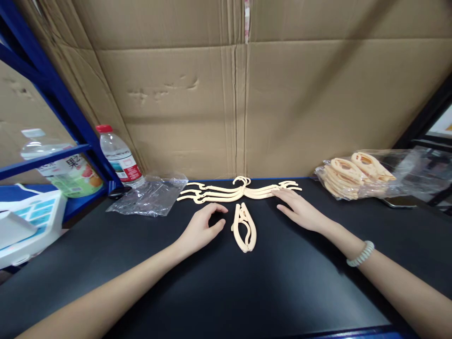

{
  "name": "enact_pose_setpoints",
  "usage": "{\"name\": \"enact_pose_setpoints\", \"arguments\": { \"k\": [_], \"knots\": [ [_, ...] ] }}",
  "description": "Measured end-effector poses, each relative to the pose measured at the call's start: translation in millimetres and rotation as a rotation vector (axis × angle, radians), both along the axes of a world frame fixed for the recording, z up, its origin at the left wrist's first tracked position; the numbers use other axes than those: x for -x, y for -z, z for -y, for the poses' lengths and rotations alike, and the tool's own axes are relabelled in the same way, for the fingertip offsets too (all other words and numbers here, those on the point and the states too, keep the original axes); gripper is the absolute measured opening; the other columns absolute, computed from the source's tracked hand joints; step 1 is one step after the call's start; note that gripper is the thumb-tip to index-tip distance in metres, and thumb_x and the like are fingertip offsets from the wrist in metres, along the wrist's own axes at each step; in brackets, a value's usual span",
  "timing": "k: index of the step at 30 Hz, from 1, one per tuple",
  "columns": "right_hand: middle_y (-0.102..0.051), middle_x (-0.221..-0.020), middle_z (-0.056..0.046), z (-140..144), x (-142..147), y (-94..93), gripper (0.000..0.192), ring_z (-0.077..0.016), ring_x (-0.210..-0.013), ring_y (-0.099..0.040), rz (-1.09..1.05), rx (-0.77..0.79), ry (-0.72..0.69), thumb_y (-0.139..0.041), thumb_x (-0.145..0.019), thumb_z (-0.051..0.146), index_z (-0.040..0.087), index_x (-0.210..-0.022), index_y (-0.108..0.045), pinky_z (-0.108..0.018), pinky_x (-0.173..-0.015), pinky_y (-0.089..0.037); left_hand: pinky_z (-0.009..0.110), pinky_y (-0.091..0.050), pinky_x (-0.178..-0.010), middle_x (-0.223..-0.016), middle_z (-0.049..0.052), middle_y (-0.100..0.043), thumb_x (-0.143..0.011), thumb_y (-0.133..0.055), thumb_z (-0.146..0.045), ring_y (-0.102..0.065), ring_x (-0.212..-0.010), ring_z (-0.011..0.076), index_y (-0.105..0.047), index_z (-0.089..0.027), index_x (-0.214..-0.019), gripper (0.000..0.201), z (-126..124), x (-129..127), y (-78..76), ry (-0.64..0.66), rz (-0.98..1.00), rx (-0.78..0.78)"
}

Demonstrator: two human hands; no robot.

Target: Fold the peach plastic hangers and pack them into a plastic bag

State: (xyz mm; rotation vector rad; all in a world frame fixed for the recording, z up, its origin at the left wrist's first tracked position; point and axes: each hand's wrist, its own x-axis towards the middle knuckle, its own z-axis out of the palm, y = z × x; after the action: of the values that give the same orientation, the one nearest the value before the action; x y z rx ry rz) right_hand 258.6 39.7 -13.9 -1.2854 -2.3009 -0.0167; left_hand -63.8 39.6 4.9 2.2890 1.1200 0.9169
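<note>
Several cream plastic hangers (226,192) lie unfolded in a stack at the back of the black table (247,292). One folded cream hanger (243,228) lies in front of them, between my hands. My left hand (203,227) rests on the table just left of the folded hanger, fingers loosely curled and holding nothing. My right hand (300,209) lies flat with its fingertips at the right arm of the unfolded stack. A pale bead bracelet (360,254) is on my right wrist.
A clear bag of folded hangers (353,176) sits at the right rear. An empty clear plastic bag (150,195) lies at the left rear beside a red-capped water bottle (118,157). Cardboard (233,94) walls the back. Blue shelving (52,99) stands left.
</note>
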Motion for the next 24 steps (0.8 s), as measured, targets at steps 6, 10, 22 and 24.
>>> {"name": "enact_pose_setpoints", "arguments": {
  "k": [6, 10, 22, 24],
  "knots": [
    [-0.054, -0.128, -0.013, -6, -3, -2.0, 0.035, -0.0268, -0.122, -0.046, 0.023, -0.067, 0.004, -0.041, -0.092, 0.026, 0.017, -0.125, -0.053, -0.050, -0.103, -0.039, 0.037, -0.048, -0.088, -0.099, 0.003, -0.066, -0.078, -0.053, -0.020, -0.060, -0.094, 0.0202, -0.061, -0.020, -0.096, 0.020, 1, -2, -0.5, -0.001, -0.014, -0.025],
    [-0.056, -0.124, -0.014, -11, -10, -1.2, 0.034, -0.0274, -0.119, -0.048, 0.064, -0.093, 0.013, -0.042, -0.092, 0.023, 0.015, -0.123, -0.053, -0.050, -0.102, -0.039, 0.036, -0.048, -0.086, -0.097, 0.004, -0.066, -0.077, -0.053, -0.019, -0.061, -0.092, 0.0200, -0.061, -0.020, -0.095, 0.019, 0, -5, -1.3, -0.001, -0.008, -0.041],
    [-0.053, -0.128, -0.013, -20, -20, 9.3, 0.036, -0.0278, -0.120, -0.046, 0.077, -0.129, 0.053, -0.036, -0.094, 0.021, 0.017, -0.126, -0.052, -0.050, -0.098, -0.041, 0.034, -0.049, -0.082, -0.092, 0.004, -0.066, -0.076, -0.052, -0.013, -0.061, -0.088, 0.0184, -0.061, -0.018, -0.090, 0.018, -14, -8, 0.8, -0.005, 0.023, -0.077],
    [-0.054, -0.127, -0.011, -20, -19, 10.3, 0.036, -0.0276, -0.119, -0.046, 0.082, -0.126, 0.048, -0.036, -0.094, 0.021, 0.020, -0.127, -0.051, -0.050, -0.098, -0.041, 0.034, -0.048, -0.082, -0.092, 0.004, -0.066, -0.075, -0.052, -0.013, -0.061, -0.088, 0.0185, -0.061, -0.017, -0.091, 0.018, -14, -8, 0.9, 0.004, 0.015, -0.076]
  ]
}}
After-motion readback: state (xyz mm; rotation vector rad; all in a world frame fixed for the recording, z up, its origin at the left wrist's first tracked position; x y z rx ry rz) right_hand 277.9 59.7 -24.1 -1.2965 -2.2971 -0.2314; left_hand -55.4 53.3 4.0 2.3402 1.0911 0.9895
